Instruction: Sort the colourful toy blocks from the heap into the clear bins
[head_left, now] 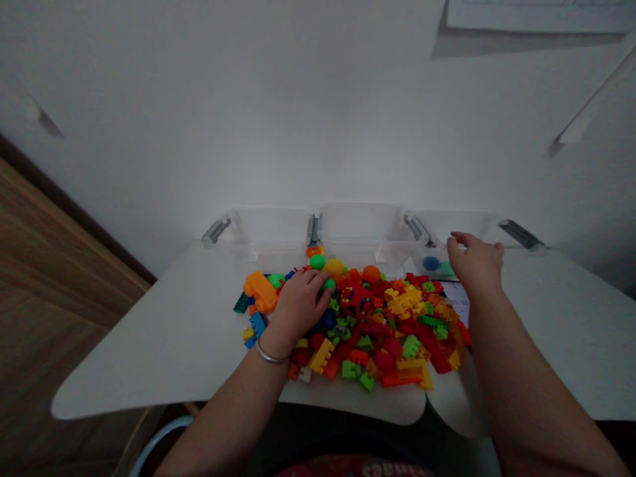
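My left hand (301, 303), with a bracelet at the wrist, lies over the left part of a pile of colourful toy bricks (407, 301). Its thumb and fingers close round a small green ball (328, 285). Another green ball (317, 262), a yellow ball (334, 267) and an orange ball (371, 273) rest at the pile's back edge. My right hand (474, 262) hovers over the right clear plastic bin (457, 222), fingers apart and nothing visible in them. Inside that bin, a blue ball (430, 263) and a pale green ball (446, 269) show through the wall.
Two more clear bins, the middle one (362, 222) and the left one (271, 225), stand against the wall. Grey clips (314, 230) sit at the bins' sides. A lit phone-like screen (456, 298) lies beneath my right forearm on the white table (163, 338).
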Available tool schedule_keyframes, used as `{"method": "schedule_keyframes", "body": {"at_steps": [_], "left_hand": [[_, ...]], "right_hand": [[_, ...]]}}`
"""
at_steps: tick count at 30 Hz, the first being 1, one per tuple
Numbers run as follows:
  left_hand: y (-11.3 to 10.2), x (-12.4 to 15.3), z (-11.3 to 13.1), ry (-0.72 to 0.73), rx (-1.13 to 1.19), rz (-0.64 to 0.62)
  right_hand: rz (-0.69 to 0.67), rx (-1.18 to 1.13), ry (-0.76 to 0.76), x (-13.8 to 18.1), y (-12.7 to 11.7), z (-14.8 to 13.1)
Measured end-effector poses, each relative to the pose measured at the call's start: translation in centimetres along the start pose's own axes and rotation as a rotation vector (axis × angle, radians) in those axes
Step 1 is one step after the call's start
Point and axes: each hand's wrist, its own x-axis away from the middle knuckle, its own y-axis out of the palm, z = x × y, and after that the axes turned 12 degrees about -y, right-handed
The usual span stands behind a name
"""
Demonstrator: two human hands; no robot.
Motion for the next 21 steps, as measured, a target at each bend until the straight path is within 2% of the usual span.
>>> {"method": "schedule_keyframes", "body": {"at_steps": [2, 6, 8, 10, 12, 16, 18, 21], "left_hand": [[0.1, 0.0, 0.0, 0.009, -0.005, 0.006], [0.2, 0.0, -0.2, 0.021, 0.006, 0.011], [0.2, -0.1, -0.3, 0.013, 0.015, 0.006], [0.3, -0.1, -0.3, -0.004, 0.028, 0.007], [0.3, -0.2, -0.3, -0.017, 0.043, 0.008], [0.3, -0.2, -0.4, -0.024, 0.068, 0.000], [0.3, -0.1, -0.3, -0.023, 0.072, -0.005], [0.2, -0.1, -0.3, -0.014, 0.074, -0.015]], "right_hand": [[0.117, -0.093, -0.015, 0.3, -0.6, -0.3], [0.474, -0.300, -0.164, 2.3, -2.9, -2.9], [0.503, -0.437, -0.227, 3.6, -3.9, -4.8], [0.403, -0.475, -0.318, 4.7, -4.1, -6.8], [0.213, -0.459, -0.368, 5.7, -3.7, -8.4], [-0.115, -0.222, -0.387, 6.8, -2.2, -10.5], [-0.225, -0.091, -0.357, 7.0, -1.7, -11.1], [-0.300, 0.013, -0.327, 6.9, -1.2, -11.6]]}}
